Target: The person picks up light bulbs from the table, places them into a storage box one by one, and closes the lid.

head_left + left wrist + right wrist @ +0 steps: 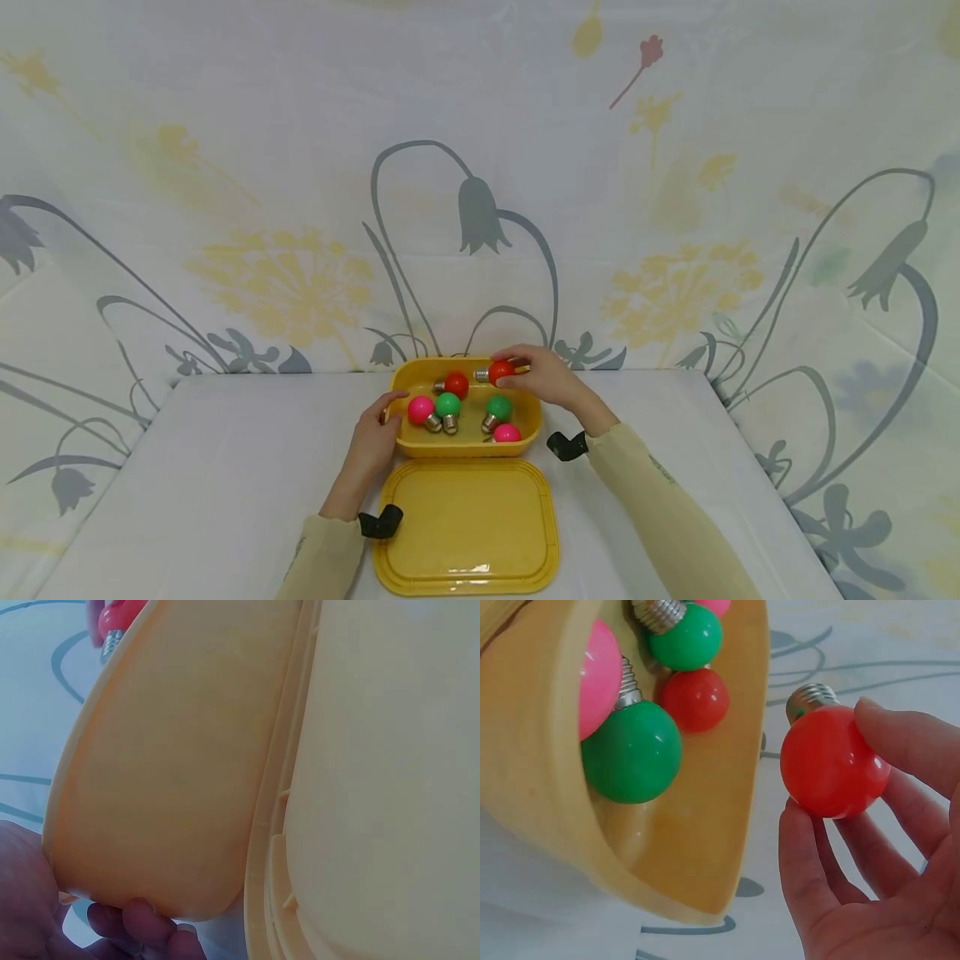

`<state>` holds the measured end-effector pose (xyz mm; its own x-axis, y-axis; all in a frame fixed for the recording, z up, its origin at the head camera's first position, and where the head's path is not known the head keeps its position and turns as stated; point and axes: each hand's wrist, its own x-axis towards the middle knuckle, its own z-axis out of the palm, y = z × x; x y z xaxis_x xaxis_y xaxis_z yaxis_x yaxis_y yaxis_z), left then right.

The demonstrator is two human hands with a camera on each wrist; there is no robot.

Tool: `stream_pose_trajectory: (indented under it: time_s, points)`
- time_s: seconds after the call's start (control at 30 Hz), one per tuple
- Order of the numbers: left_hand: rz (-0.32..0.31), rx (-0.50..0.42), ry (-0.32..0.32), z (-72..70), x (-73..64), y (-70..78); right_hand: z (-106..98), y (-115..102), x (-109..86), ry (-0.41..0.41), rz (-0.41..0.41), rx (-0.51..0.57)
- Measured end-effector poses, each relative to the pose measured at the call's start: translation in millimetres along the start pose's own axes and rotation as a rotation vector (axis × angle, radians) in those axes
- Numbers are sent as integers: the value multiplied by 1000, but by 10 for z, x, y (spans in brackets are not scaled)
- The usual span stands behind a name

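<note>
A red light bulb (502,372) with a silver screw base is pinched between the thumb and fingers of my right hand (553,382), above the back right part of a yellow plastic box (468,451). Its base points left in the head view. Inside the box lie another red bulb (457,384), two green bulbs (447,405) and two pink bulbs (421,409). At the box's left end my left hand (375,440) grips its side, fingers curled against the wall (165,765) in the left wrist view. The right wrist view shows the held bulb (832,761) apart from the box.
A yellow lid (467,527) lies flat on the white table (217,492), just in front of the box. Behind the table hangs a white cloth (315,108) with flower prints. Black wrist cameras (381,522) sit on both wrists.
</note>
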<state>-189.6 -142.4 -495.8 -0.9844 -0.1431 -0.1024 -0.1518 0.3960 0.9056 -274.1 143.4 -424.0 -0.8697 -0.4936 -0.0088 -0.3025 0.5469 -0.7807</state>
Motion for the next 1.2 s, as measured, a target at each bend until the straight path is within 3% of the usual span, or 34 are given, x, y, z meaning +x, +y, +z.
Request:
stream_pose_trajectory:
  time_s: [0.37,0.6,0.93,1.2]
  points:
    - [-7,-19,-10,-1,-4,-7,44,-63,150,-105,-3,51]
    - [-7,-10,-6,2,2,-6,74,-101,185,-131,11,94]
    - [-8,-24,4,1,-1,2,117,36,347,-211,10,102]
    - [-4,-31,3,2,9,-16,185,176,413,-238,49,200]
